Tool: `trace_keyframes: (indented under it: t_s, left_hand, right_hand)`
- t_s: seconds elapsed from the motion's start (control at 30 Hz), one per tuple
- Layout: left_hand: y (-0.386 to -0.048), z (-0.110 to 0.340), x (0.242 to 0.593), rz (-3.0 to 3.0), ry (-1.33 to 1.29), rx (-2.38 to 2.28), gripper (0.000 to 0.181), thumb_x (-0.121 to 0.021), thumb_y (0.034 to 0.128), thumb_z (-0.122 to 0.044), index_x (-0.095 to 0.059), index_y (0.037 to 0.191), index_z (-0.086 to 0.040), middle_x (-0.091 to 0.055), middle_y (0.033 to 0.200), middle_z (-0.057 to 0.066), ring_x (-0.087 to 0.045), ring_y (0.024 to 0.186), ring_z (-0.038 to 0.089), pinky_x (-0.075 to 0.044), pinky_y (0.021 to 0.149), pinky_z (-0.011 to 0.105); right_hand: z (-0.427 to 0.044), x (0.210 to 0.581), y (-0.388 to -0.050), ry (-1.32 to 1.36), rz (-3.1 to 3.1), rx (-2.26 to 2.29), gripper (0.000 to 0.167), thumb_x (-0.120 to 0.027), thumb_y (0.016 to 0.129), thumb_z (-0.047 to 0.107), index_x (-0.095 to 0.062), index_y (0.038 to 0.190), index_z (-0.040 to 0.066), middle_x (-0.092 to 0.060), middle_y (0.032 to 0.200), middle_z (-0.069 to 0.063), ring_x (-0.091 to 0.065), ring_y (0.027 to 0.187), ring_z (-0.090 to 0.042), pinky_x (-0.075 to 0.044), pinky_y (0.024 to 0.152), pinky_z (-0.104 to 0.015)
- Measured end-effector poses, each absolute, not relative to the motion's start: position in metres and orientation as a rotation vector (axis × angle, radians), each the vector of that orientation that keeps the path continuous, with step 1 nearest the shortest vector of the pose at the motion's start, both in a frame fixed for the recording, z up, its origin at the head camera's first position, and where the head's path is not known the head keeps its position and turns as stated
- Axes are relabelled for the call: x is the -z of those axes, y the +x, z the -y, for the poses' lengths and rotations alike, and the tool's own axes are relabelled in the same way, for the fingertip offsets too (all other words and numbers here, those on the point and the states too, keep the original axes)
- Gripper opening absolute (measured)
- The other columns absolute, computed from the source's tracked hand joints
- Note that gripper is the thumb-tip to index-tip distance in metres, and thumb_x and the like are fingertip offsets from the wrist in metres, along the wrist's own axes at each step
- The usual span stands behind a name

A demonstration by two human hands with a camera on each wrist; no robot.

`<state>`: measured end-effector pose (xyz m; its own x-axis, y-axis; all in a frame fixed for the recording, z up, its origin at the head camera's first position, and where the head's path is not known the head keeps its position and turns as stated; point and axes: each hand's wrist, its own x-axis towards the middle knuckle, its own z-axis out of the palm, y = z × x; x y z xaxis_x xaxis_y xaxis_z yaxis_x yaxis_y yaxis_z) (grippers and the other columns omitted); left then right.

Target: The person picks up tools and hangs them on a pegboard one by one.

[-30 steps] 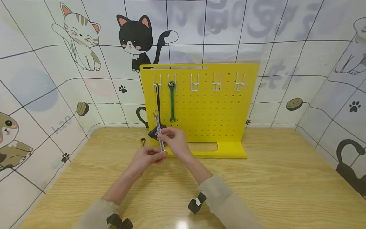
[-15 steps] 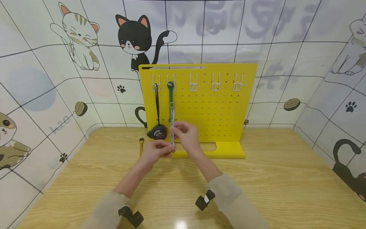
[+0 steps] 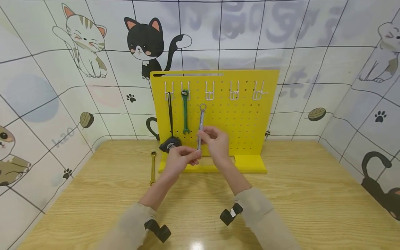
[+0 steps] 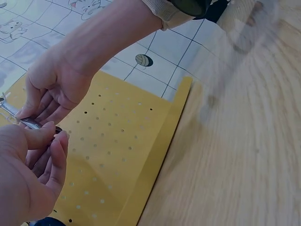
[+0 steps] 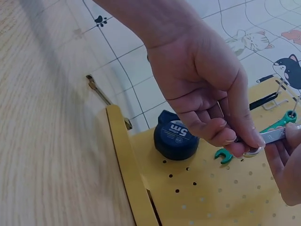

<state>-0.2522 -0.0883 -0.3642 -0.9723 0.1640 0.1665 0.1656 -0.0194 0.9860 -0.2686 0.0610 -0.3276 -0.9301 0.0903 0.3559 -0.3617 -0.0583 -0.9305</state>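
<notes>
With our left hand (image 3: 182, 159) we pinch the lower end of the silver wrench (image 3: 201, 119), with our right hand (image 3: 217, 143) its shaft; it stands nearly upright before the yellow pegboard (image 3: 240, 125), right of the hanging green wrench (image 3: 185, 114) and tape measure (image 3: 170, 143)

This looks like a small tool-bench corner, though whether in a home or a studio cannot be told. A yellow pegboard (image 3: 240, 128) with white wire hooks (image 3: 234, 91) stands by the far edge of a wood-grain desk (image 3: 300, 198), bearing a tape measure (image 3: 170, 143) and a green ratcheting wrench (image 3: 185, 114). A gold ratcheting wrench (image 3: 153, 168) lies towards the far left corner. Cat-printed wall covering (image 3: 203, 60) encloses the sides and back.
</notes>
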Motion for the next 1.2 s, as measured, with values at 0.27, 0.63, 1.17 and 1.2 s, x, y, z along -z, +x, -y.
trace_keyframes:
  t_s: [0.27, 0.63, 1.17, 1.2]
  left_hand:
    - [-0.257, 0.073, 0.353, 2.149, -0.412, 2.171, 0.020, -0.078, 0.0911, -0.019, -0.077, 0.093, 0.001, -0.074, 0.084, 0.011, -0.068, 0.069, 0.021, -0.059, 0.070, 0.032]
    - [-0.266, 0.057, 0.342, 2.073, -0.329, 2.275, 0.024, -0.081, 0.0883, -0.020, -0.077, 0.096, 0.002, -0.074, 0.086, 0.011, -0.069, 0.070, 0.019, -0.059, 0.083, 0.049]
    - [-0.281, 0.048, 0.348, 1.989, -0.262, 2.386, 0.021, -0.078, 0.0901, -0.016, -0.077, 0.098, 0.004, -0.075, 0.087, 0.010, -0.068, 0.067, 0.016, -0.060, 0.074, 0.035]
    - [-0.282, 0.047, 0.348, 1.989, -0.259, 2.389, 0.021, -0.078, 0.0902, -0.016, -0.077, 0.098, 0.004, -0.075, 0.087, 0.010, -0.068, 0.067, 0.016, -0.060, 0.075, 0.036]
  right_hand:
    - [-0.070, 0.315, -0.274, 0.266, 1.829, -2.046, 0.016, -0.074, 0.093, 0.011, -0.072, 0.100, -0.003, -0.074, 0.088, -0.007, -0.069, 0.070, -0.017, -0.060, 0.075, -0.037]
    - [-0.080, 0.303, -0.283, 0.264, 1.813, -1.989, 0.021, -0.075, 0.093, 0.015, -0.073, 0.101, -0.004, -0.074, 0.088, -0.009, -0.068, 0.067, -0.018, -0.060, 0.072, -0.036]
    - [-0.085, 0.304, -0.299, 0.281, 1.895, -1.911, 0.020, -0.074, 0.093, 0.015, -0.074, 0.101, -0.003, -0.075, 0.091, -0.013, -0.070, 0.069, -0.018, -0.060, 0.078, -0.047]
    - [-0.085, 0.304, -0.300, 0.281, 1.895, -1.906, 0.019, -0.074, 0.093, 0.014, -0.074, 0.101, -0.004, -0.075, 0.091, -0.013, -0.069, 0.068, -0.017, -0.060, 0.077, -0.046]
